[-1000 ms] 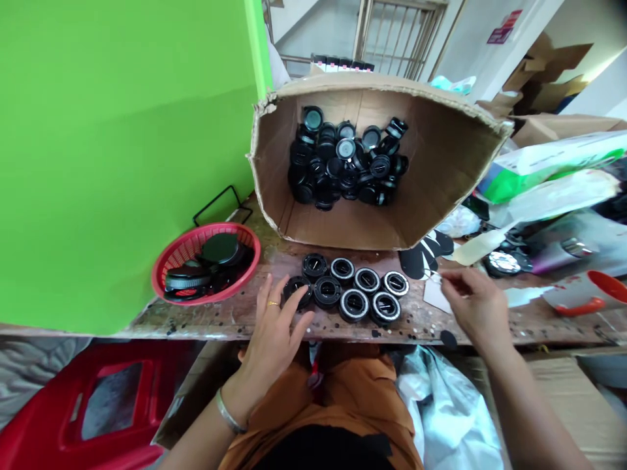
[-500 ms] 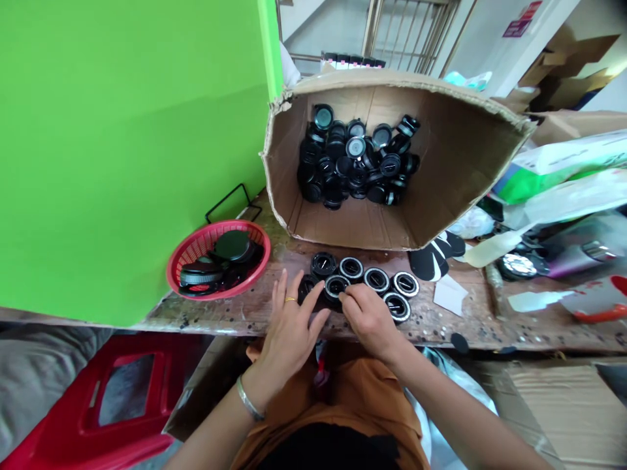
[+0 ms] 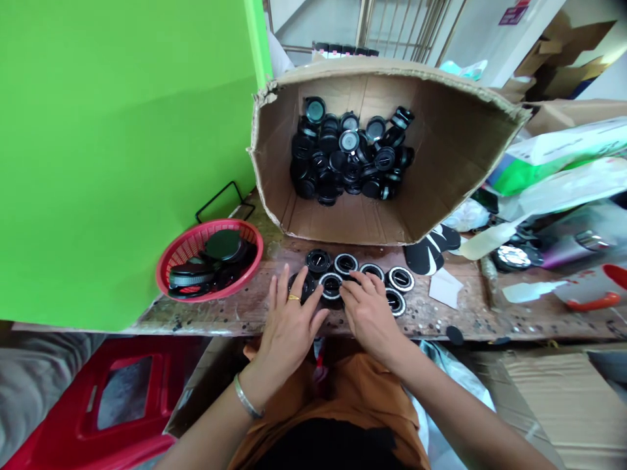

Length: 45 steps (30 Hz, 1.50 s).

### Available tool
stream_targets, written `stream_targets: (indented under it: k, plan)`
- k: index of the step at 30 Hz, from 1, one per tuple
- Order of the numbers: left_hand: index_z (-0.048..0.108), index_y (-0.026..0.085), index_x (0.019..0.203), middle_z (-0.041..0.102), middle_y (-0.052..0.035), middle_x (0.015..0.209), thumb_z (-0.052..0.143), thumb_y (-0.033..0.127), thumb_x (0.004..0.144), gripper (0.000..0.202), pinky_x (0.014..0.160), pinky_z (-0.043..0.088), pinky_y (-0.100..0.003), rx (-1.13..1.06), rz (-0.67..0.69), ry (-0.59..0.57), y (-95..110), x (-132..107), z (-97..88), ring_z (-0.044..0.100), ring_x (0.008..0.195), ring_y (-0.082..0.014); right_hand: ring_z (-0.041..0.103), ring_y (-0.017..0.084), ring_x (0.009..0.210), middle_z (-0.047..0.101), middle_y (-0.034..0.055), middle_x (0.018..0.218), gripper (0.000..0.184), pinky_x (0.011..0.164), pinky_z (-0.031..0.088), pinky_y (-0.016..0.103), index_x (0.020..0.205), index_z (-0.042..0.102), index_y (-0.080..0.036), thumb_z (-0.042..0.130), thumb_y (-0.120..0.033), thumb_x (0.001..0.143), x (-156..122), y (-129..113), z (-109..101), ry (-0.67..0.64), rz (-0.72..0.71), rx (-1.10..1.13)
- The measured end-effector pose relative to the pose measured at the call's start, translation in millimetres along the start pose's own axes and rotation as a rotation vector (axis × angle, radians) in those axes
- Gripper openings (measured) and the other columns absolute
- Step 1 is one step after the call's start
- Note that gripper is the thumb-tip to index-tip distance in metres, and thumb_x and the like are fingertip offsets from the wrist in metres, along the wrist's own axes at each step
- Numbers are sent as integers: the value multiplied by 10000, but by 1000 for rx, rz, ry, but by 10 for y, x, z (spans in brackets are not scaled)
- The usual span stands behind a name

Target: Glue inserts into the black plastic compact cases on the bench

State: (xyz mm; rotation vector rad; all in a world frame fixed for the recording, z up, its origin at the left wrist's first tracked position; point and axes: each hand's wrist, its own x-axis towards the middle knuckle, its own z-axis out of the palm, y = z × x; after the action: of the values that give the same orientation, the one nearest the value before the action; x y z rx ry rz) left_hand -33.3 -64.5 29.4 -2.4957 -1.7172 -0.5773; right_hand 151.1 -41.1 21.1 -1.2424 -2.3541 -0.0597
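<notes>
Several round black caps with silver rims (image 3: 345, 263) lie in two rows on the worn wooden bench (image 3: 441, 320) in front of me. My left hand (image 3: 289, 320) rests flat with fingers spread on the leftmost caps. My right hand (image 3: 369, 310) lies over the middle of the front row, fingers stretched out and pressing down on a cap. Behind them a cardboard box (image 3: 455, 150) lies tipped on its side, holding a heap of the same black caps (image 3: 347, 156).
A red plastic basket (image 3: 189, 251) with black lids sits to the left by a green board (image 3: 122, 143). Black cut-out shapes (image 3: 431, 251), a white paper piece (image 3: 445, 287), plastic bags and a red-rimmed item (image 3: 595, 294) lie to the right. A red stool (image 3: 122, 405) stands below.
My right hand came from the paper piece at the right onto the caps, then settled flatter over the front row. My left hand stayed on the leftmost caps.
</notes>
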Motion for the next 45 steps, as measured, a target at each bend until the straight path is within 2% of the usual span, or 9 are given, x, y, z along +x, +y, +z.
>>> stream_targets:
  k: [6, 9, 16, 22, 26, 28, 34, 38, 45]
  plan:
    - [679, 193, 1198, 432, -171, 1464, 558, 341, 916, 341, 1134, 215, -645, 64, 32, 26, -6, 83, -22, 184, 1440, -444, 515, 267, 1192, 693, 95, 1113, 224, 1027, 404, 456, 1068, 679, -149, 520, -144, 910, -57, 242, -190, 57, 28, 163]
    - [648, 184, 1253, 407, -202, 1469, 551, 355, 918, 389, 1121, 227, -654, 66, 31, 59, 2, 96, 12, 169, 1440, -458, 574, 256, 1069, 699, 120, 1054, 205, 967, 465, 434, 1017, 694, -138, 532, -199, 907, -350, 782, -398, 163, 174, 127]
    - [569, 312, 1341, 310, -158, 1550, 560, 319, 916, 426, 1098, 216, -685, 58, 50, 17, 127, 135, 112, 143, 1448, -464, 609, 346, 1107, 692, 161, 1156, 408, 925, 498, 511, 1102, 688, -156, 712, -256, 707, -1051, 1936, -552, -129, 513, -99]
    - [569, 347, 1334, 308, -139, 1559, 551, 314, 925, 411, 1096, 192, -696, 77, 52, -24, 183, 161, 133, 144, 1453, -452, 619, 335, 1095, 692, 165, 1154, 383, 945, 486, 494, 1085, 690, -137, 688, -295, 736, -1238, 1865, -833, -118, 492, -67]
    - [579, 327, 1328, 309, -159, 1553, 548, 316, 926, 404, 1091, 197, -699, 69, 57, -48, 184, 184, 128, 141, 1450, -463, 692, 278, 916, 739, 94, 1048, 422, 809, 540, 366, 1051, 720, -215, 768, -368, 660, -1615, 1694, -1388, -540, 539, 159]
    - [585, 312, 1323, 304, -161, 1555, 544, 320, 927, 399, 1089, 205, -699, 59, 58, -47, 183, 203, 138, 144, 1448, -465, 699, 235, 811, 752, 66, 959, 329, 703, 531, 306, 991, 726, -231, 732, -387, 701, -1706, 1632, -1516, -610, 602, 221]
    - [587, 310, 1317, 295, -154, 1558, 547, 338, 923, 397, 1085, 197, -714, 44, 77, -10, 207, 253, 188, 135, 1452, -459, 594, 164, 611, 677, 42, 709, 175, 579, 438, 269, 728, 648, -189, 577, -339, 782, -1248, 1723, -993, -231, 670, 129]
    - [590, 320, 1309, 310, -138, 1556, 569, 340, 911, 398, 1085, 202, -714, 9, 62, -13, 186, 229, 169, 140, 1455, -447, 557, 151, 572, 639, 26, 647, 137, 546, 398, 256, 630, 622, -184, 586, -286, 714, -926, 1857, -642, -251, 671, 137]
    - [538, 206, 1359, 364, -183, 1511, 454, 355, 964, 431, 1118, 237, -647, -61, -114, 27, -206, 72, 73, 160, 1461, -395, 548, 178, 526, 612, 33, 574, 152, 534, 398, 290, 640, 578, -209, 530, -319, 732, -871, 1897, -738, -179, 607, 105]
